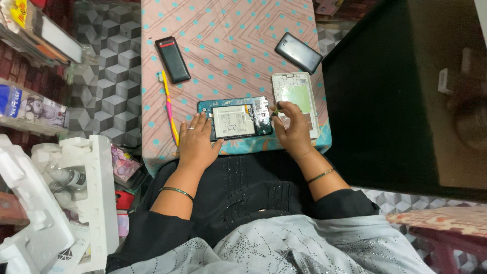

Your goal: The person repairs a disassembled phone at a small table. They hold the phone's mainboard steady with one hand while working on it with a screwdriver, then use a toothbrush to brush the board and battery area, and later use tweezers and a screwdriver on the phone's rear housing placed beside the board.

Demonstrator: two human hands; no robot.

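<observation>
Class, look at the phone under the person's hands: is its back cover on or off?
Off. The opened phone shows its white battery and circuit board, and the white back cover lies beside it.

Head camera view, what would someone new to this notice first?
Most striking is the opened phone with its white battery exposed, near the front edge of the pink dotted tablecloth; the left hand steadies it while the right hand works at its right end with a small tool. Just right lies its white back cover, and two dark phones lie farther back.
</observation>
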